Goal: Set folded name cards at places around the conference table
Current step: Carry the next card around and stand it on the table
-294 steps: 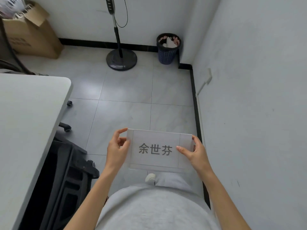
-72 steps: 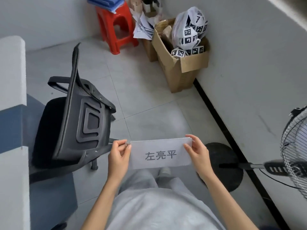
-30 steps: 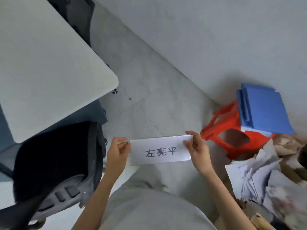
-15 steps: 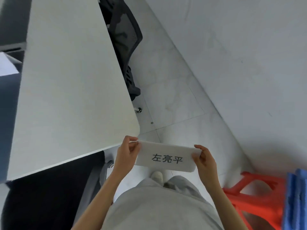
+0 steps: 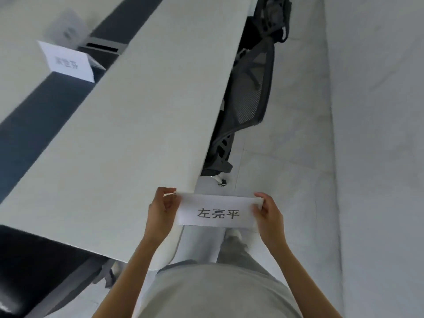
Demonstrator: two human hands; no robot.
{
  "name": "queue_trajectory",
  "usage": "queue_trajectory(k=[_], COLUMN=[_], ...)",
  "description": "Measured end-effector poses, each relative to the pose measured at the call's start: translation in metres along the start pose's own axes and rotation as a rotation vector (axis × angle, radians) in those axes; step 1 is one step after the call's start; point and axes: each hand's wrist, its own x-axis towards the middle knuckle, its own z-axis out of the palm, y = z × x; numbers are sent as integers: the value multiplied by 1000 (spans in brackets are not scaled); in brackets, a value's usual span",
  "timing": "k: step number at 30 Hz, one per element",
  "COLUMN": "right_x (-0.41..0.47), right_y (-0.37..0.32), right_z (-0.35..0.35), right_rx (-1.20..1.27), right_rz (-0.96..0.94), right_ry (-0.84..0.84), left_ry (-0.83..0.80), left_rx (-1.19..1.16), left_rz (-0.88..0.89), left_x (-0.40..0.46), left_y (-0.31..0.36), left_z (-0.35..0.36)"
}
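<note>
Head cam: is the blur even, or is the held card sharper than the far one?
Head view: the held white folded name card prints crisply between both hands; the standing white card on the pale table is motion-smeared, its characters unreadable.

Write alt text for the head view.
Both hands, left hand and right hand, pinch the ends of a folded name card beside a long white table. Another card stands farther along it.
</note>
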Motion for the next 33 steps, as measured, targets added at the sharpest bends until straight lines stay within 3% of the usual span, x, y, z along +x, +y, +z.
queue_trajectory(k=[6, 13, 23, 33], right_x=[116, 192, 234, 265], right_y=[-65, -118, -163, -172], right_z=[30, 126, 237, 268], right_rx=[-103, -232, -317, -378], right_rz=[-262, -537, -625, -657], right_ry=[-388, -666, -892, -1079], left_ry=[413, 708, 817, 939], left_rx=[-94, -46, -97, -122], left_rz=[-150, -257, -429, -453], left_x=[22, 51, 89, 97], left_y=[18, 15, -7, -14], left_z=[1, -32, -71, -67])
